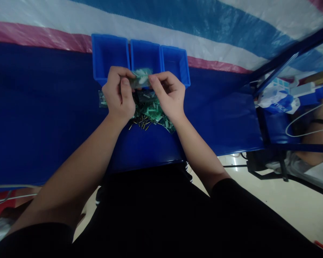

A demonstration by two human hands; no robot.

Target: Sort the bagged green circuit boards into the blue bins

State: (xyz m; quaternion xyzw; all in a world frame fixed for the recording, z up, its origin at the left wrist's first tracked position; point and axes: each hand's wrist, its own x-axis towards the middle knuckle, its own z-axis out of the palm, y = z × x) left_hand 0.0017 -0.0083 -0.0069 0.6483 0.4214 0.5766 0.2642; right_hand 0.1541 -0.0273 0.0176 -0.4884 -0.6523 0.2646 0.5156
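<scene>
Between my hands, in front of the middle blue bin, is a small clear bag (141,78) with pale green pieces in it. My left hand (120,91) pinches the bag's left side with thumb and fingers. On the other side, the thumb and forefinger of my right hand (169,91) close on its right edge. Below the hands lies a pile of green bags (153,110) of small parts, partly covered by my hands. Loose thin metal pins (143,123) are scattered at its near edge. Another clear bag (102,99) lies left of my left hand.
Three blue bins (111,53) stand side by side behind my hands on the blue table (43,118). A striped sheet (177,21) hangs behind. At right are a metal frame (280,71), a white and blue bag (280,102) and another person's arm (316,125).
</scene>
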